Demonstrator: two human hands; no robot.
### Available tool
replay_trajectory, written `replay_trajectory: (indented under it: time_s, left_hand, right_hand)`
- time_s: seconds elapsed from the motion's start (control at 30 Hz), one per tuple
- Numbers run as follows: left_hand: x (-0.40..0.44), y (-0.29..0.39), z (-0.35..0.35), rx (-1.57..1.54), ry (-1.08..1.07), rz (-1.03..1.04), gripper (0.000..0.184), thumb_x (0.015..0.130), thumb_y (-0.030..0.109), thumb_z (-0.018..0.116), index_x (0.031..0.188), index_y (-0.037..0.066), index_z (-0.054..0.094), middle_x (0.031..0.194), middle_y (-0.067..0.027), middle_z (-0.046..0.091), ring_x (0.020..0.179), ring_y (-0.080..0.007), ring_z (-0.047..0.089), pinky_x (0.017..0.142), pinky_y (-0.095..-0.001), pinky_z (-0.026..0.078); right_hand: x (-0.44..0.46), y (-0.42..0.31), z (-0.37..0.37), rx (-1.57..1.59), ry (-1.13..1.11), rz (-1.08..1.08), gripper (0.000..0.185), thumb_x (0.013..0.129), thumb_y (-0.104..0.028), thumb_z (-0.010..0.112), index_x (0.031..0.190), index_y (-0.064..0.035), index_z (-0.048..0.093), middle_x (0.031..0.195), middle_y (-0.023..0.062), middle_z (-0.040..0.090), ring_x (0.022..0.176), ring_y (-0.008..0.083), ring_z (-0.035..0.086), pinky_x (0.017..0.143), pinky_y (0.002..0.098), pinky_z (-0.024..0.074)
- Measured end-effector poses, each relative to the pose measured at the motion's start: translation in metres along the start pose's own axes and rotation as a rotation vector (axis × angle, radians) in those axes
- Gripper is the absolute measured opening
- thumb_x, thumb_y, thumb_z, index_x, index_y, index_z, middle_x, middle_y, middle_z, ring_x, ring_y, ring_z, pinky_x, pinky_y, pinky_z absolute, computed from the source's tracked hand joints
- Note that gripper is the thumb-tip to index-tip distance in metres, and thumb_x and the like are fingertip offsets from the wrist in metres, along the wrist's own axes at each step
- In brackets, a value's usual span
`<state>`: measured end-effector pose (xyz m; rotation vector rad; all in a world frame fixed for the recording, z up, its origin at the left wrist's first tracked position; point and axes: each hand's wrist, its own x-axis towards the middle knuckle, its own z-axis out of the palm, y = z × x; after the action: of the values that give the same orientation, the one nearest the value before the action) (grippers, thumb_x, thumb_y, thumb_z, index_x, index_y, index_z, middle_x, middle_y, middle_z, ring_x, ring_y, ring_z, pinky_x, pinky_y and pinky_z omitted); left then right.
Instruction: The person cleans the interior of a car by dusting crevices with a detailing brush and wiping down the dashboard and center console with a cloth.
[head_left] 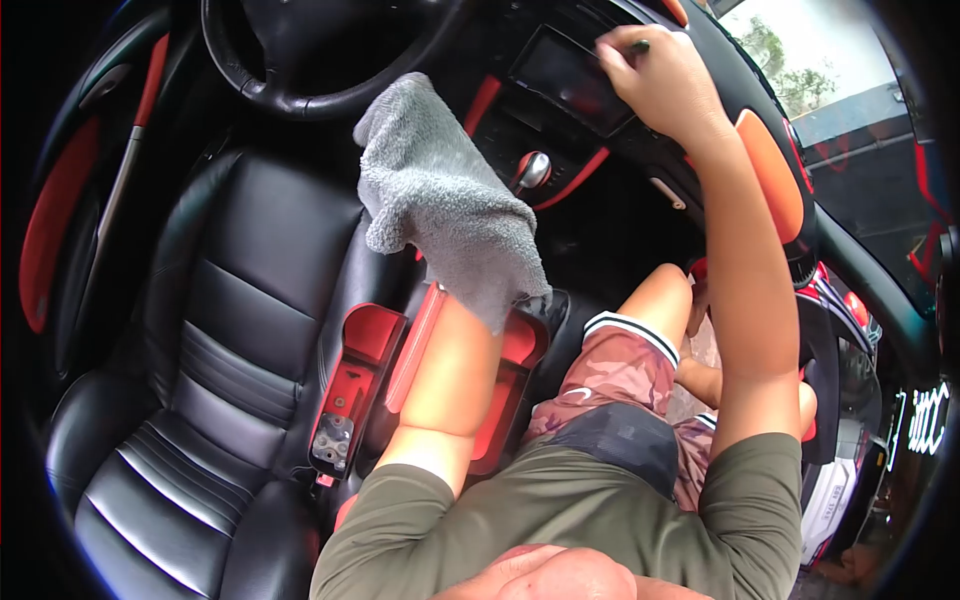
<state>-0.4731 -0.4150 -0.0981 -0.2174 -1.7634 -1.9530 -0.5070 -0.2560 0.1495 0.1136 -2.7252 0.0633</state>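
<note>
A grey towel (440, 185) is draped over my left hand and wrist, above the centre console near the silver-topped gear lever (534, 170). The cloth hides the fingers of that hand. My right hand (660, 80) is raised at the right edge of the dark centre screen (570, 78), by the dashboard. Its fingers are curled closed around a thin, dark green-tipped item, most of which is hidden in the fist.
The black steering wheel (310, 105) is at the upper left, above a black leather seat (260, 270). Red console trays (365, 340) lie beside my left forearm. An orange dashboard panel (770, 175) is right of my right forearm.
</note>
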Motion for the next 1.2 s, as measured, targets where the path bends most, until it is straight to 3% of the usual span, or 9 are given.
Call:
replay_trajectory:
  time_s: [0.07, 0.27, 0.4, 0.57, 0.7, 0.87, 0.93, 1.07, 1.2]
  left_hand:
    - [0.0, -0.001, 0.0, -0.002, -0.012, 0.004, 0.042, 0.101, 0.025, 0.062, 0.135, 0.001, 0.055, 0.129, -0.0173, 0.06, 0.124, -0.0309, 0.055, 0.111, -0.0382, 0.041]
    - [0.016, -0.008, 0.005, -0.023, -0.02, 0.019, 0.042, 0.102, 0.024, 0.06, 0.137, 0.002, 0.053, 0.13, -0.017, 0.059, 0.124, -0.0301, 0.054, 0.112, -0.0374, 0.04]
    - [0.037, -0.011, 0.015, -0.097, -0.06, 0.023, 0.042, 0.103, 0.023, 0.06, 0.139, 0.002, 0.052, 0.131, -0.0168, 0.058, 0.124, -0.0295, 0.053, 0.112, -0.0369, 0.04]
    - [0.031, -0.004, 0.007, -0.197, -0.233, -0.046, 0.042, 0.105, 0.022, 0.059, 0.14, 0.002, 0.051, 0.133, -0.0166, 0.057, 0.125, -0.0289, 0.052, 0.113, -0.0362, 0.039]
    - [0.009, -0.002, 0.012, -0.19, -0.324, -0.074, 0.042, 0.106, 0.021, 0.058, 0.142, 0.002, 0.05, 0.134, -0.0164, 0.056, 0.125, -0.0283, 0.052, 0.113, -0.0356, 0.039]
    - [0.006, -0.01, 0.021, -0.173, -0.27, -0.015, 0.042, 0.107, 0.02, 0.057, 0.144, 0.003, 0.048, 0.135, -0.0162, 0.055, 0.125, -0.0277, 0.051, 0.114, -0.035, 0.038]
    - [0.015, -0.029, 0.022, -0.116, -0.24, 0.019, 0.042, 0.108, 0.02, 0.056, 0.145, 0.003, 0.048, 0.136, -0.0161, 0.054, 0.125, -0.0274, 0.051, 0.114, -0.0347, 0.038]
    - [0.017, -0.124, 0.016, 0.246, -0.31, 0.143, 0.042, 0.109, 0.019, 0.056, 0.146, 0.003, 0.046, 0.137, -0.0159, 0.053, 0.126, -0.0269, 0.05, 0.114, -0.0342, 0.038]
    - [0.003, -0.236, 0.012, 0.547, -0.306, 0.248, 0.042, 0.11, 0.018, 0.055, 0.148, 0.003, 0.045, 0.138, -0.0158, 0.052, 0.126, -0.0263, 0.049, 0.115, -0.0336, 0.037]
  right_hand:
    - [-0.002, -0.019, 0.003, 0.266, 0.13, -0.13, 0.022, 0.094, -0.023, 0.074, 0.108, -0.0063, 0.08, 0.089, 0.0176, 0.075, 0.077, 0.0261, 0.072, 0.077, 0.0356, 0.0572]
    - [-0.041, 0.066, -0.011, -0.157, -0.09, 0.144, 0.02, 0.093, -0.021, 0.072, 0.099, -0.0034, 0.08, 0.08, 0.0157, 0.076, 0.069, 0.0259, 0.074, 0.072, 0.0357, 0.0586]
    - [-0.068, 0.048, -0.012, 0.177, 0.225, -0.023, 0.022, 0.09, -0.023, 0.068, 0.095, -0.0053, 0.08, 0.087, 0.0181, 0.076, 0.085, 0.0366, 0.075, 0.085, 0.0431, 0.0596]
    - [-0.111, 0.061, -0.008, 0.18, 0.085, 0.221, 0.02, 0.092, -0.017, 0.068, 0.1, -0.0002, 0.077, 0.085, 0.0172, 0.076, 0.082, 0.0312, 0.077, 0.075, 0.0372, 0.06]
    - [-0.133, 0.064, 0.021, 0.19, 0.558, 0.079, 0.015, 0.092, -0.02, 0.067, 0.09, -0.0061, 0.075, 0.086, 0.0151, 0.075, 0.079, 0.0341, 0.074, 0.075, 0.0417, 0.0612]
    - [-0.163, 0.029, 0.108, 0.213, 0.36, 0.224, 0.018, 0.095, -0.019, 0.066, 0.102, -0.0035, 0.072, 0.101, 0.0166, 0.068, 0.091, 0.0356, 0.072, 0.078, 0.0443, 0.0615]
    - [-0.152, 0.027, 0.104, 0.191, 0.683, 0.174, 0.015, 0.094, -0.013, 0.066, 0.103, -0.0034, 0.072, 0.099, 0.0162, 0.067, 0.086, 0.0357, 0.071, 0.075, 0.0444, 0.0614]
    - [-0.164, 0.019, 0.13, 0.135, 0.369, 0.299, 0.018, 0.094, -0.014, 0.065, 0.107, -0.0066, 0.075, 0.098, 0.0168, 0.065, 0.083, 0.0357, 0.072, 0.074, 0.0444, 0.0612]
    - [-0.167, 0.005, 0.131, 0.338, 0.479, 0.389, 0.02, 0.095, -0.012, 0.065, 0.11, -0.0033, 0.075, 0.102, 0.0166, 0.066, 0.083, 0.0368, 0.073, 0.075, 0.0438, 0.0607]
